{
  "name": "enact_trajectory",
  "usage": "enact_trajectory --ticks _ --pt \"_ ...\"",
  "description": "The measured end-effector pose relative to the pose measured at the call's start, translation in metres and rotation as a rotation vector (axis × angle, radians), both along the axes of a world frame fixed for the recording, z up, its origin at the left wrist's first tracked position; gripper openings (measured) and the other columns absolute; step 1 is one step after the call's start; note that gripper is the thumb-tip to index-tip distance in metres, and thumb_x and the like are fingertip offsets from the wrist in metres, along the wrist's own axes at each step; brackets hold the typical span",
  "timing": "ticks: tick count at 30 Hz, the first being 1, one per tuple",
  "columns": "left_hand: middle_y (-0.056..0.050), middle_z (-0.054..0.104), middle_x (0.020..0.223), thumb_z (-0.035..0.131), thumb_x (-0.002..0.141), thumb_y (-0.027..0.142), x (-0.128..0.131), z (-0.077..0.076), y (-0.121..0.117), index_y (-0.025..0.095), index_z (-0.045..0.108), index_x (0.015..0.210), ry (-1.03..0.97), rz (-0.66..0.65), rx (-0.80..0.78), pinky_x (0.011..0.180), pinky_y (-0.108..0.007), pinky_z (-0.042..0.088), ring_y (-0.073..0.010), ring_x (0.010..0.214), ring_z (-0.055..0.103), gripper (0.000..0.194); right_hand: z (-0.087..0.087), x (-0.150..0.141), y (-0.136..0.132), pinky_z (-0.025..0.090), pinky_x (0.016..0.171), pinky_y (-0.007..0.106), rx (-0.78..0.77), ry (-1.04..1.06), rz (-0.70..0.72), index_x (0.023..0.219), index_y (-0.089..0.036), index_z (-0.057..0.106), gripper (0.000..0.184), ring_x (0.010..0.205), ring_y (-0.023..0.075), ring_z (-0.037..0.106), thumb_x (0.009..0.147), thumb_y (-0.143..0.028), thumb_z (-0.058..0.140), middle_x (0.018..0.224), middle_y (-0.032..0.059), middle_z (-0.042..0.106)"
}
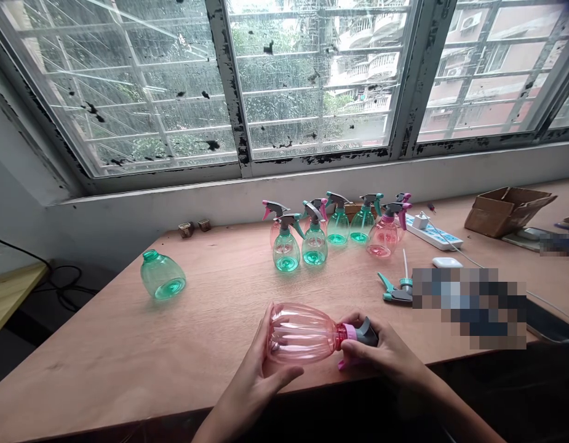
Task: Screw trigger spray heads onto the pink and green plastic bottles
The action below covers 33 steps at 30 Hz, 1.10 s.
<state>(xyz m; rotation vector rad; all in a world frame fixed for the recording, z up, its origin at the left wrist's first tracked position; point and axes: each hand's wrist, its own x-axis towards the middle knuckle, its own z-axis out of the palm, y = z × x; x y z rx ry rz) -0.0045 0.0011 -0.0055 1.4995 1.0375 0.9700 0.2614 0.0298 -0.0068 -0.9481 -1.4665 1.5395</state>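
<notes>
A clear pink spray bottle point(302, 335) lies sideways between my hands above the table's front edge, its base to the left. My left hand point(261, 372) cups the base end, thumb stretched along the near side. At the other end, my right hand point(374, 344) grips the pink collar and grey spray head, fingers closed round it; part of the pink trigger shows below. An open green bottle point(163, 277) without a spray head stands to the left. Beyond my right hand, a loose grey-and-teal spray head point(397, 290) lies with its tube pointing up.
Several green and pink spray bottles point(314, 243) stand grouped near the window wall. Behind them to the right are a power strip point(434, 232), a white case point(447, 263) and a cardboard box point(501, 212). Two small brown blocks point(186, 230) sit at the back left. A blurred patch covers things at right.
</notes>
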Motion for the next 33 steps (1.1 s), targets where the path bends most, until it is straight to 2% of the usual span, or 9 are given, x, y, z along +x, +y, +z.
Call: enact_trajectory --ticks 5,9,12,16,20,23,26,29,33 --pt "-0.004 0.024 0.165 0.074 0.086 0.030 0.0022 0.0032 -0.0020 0.037 0.005 0.157 -0.006 0.013 0.041 0.124 -0.047 0.018 -0.0308 0.150 0.025 0.100 -0.0002 -0.0008 0.0009 0.062 0.072 0.036 -0.026 0.034 -0.008 0.096 -0.018 0.061 0.036 0.069 0.0221 0.075 0.079 -0.045 0.079 0.072 0.0016 0.076" --pt "-0.011 0.038 0.158 0.079 0.082 0.032 0.0029 0.0042 -0.0043 0.031 0.004 0.158 -0.043 0.013 0.002 0.123 -0.050 0.019 -0.0339 0.148 0.029 0.107 0.0007 -0.0004 0.0009 0.061 0.073 0.035 -0.033 0.031 -0.003 0.096 -0.018 0.062 0.036 0.070 0.0226 0.075 0.079 -0.045 0.079 0.073 0.0014 0.076" --pt "-0.013 0.032 0.161 0.076 0.084 0.035 0.0006 0.0002 -0.0024 0.028 0.007 0.159 -0.073 -0.008 -0.041 0.123 -0.052 0.019 -0.0356 0.149 0.026 0.102 0.0004 0.0002 0.0010 0.061 0.074 0.035 -0.035 0.021 -0.004 0.097 -0.018 0.062 0.037 0.071 0.0229 0.075 0.078 -0.046 0.079 0.073 0.0015 0.076" --pt "-0.008 0.021 0.166 0.077 0.085 0.031 -0.0003 -0.0029 0.0006 0.034 0.006 0.158 -0.075 -0.019 -0.017 0.123 -0.050 0.020 -0.0334 0.148 0.030 0.102 -0.0007 0.0005 0.0019 0.061 0.074 0.037 -0.037 0.032 -0.009 0.097 -0.018 0.061 0.038 0.070 0.0227 0.075 0.079 -0.046 0.079 0.072 0.0015 0.075" --pt "-0.008 0.024 0.165 0.075 0.085 0.031 0.0013 -0.0014 0.0006 0.037 -0.001 0.157 -0.058 -0.034 0.015 0.121 -0.051 0.024 -0.0330 0.145 0.037 0.105 -0.0010 0.0000 0.0020 0.062 0.074 0.037 -0.036 0.035 -0.009 0.096 -0.018 0.062 0.037 0.069 0.0222 0.075 0.079 -0.046 0.079 0.073 0.0011 0.075" --pt "-0.009 0.027 0.163 0.079 0.082 0.033 0.0015 -0.0007 -0.0007 0.034 -0.004 0.158 -0.055 -0.019 -0.028 0.122 -0.049 0.023 -0.0333 0.146 0.033 0.112 -0.0007 -0.0002 0.0014 0.062 0.073 0.036 -0.031 0.032 -0.013 0.095 -0.018 0.063 0.038 0.069 0.0223 0.075 0.078 -0.047 0.080 0.073 0.0010 0.075" --pt "-0.011 0.026 0.164 0.076 0.084 0.037 0.0010 -0.0012 -0.0020 0.030 0.001 0.158 -0.081 -0.017 -0.068 0.123 -0.049 0.020 -0.0334 0.148 0.028 0.106 -0.0004 -0.0001 0.0011 0.062 0.073 0.035 -0.040 0.031 -0.014 0.095 -0.018 0.063 0.038 0.069 0.0226 0.075 0.077 -0.048 0.080 0.073 0.0008 0.075" --pt "-0.007 0.017 0.167 0.075 0.086 0.035 0.0013 -0.0014 -0.0029 0.032 0.007 0.158 -0.071 -0.005 -0.016 0.124 -0.049 0.016 -0.0323 0.150 0.024 0.099 -0.0002 0.0001 0.0009 0.062 0.074 0.036 -0.051 0.036 -0.004 0.095 -0.019 0.063 0.037 0.070 0.0225 0.075 0.077 -0.047 0.080 0.073 0.0007 0.075" --pt "-0.006 0.018 0.167 0.073 0.087 0.033 0.0029 -0.0007 -0.0036 0.037 0.007 0.157 -0.011 0.026 0.071 0.123 -0.051 0.019 -0.0325 0.146 0.032 0.097 -0.0004 0.0000 0.0007 0.062 0.074 0.036 -0.047 0.057 -0.001 0.096 -0.018 0.062 0.036 0.069 0.0212 0.074 0.079 -0.044 0.080 0.072 0.0007 0.075"
